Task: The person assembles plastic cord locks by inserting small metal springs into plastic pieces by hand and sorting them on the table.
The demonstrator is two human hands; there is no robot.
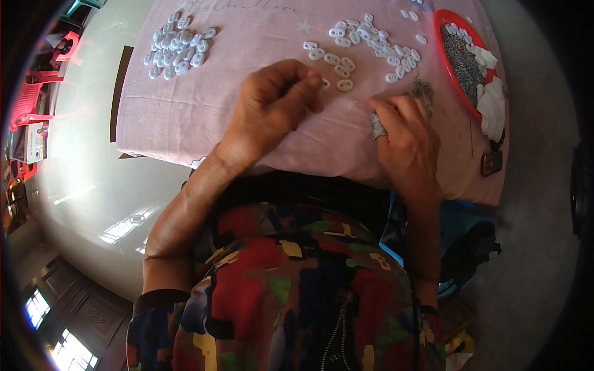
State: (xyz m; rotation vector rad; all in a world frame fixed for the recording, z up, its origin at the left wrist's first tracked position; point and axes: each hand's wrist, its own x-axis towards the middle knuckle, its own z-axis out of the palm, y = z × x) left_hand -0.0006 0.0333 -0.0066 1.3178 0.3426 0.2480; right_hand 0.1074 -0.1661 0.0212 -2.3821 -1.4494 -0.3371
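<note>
My left hand point(275, 102) hovers over the pink cloth-covered table point(185, 111), its fingers pinched together around a small white plastic piece that barely shows at the fingertips. My right hand point(405, 139) rests on the cloth with fingers curled, a grey wrap on one finger, its fingertips touching a small heap of thin metal pins point(423, 91). A few white oval two-hole pieces point(337, 65) lie just beyond my left hand's fingertips.
A pile of white pieces point(176, 46) lies at the far left of the cloth, another scattered group point(377, 40) at the far right. A red bowl point(447, 25) with metal pins and white parts stands at the right edge. Red plastic chairs point(40, 80) stand to the left.
</note>
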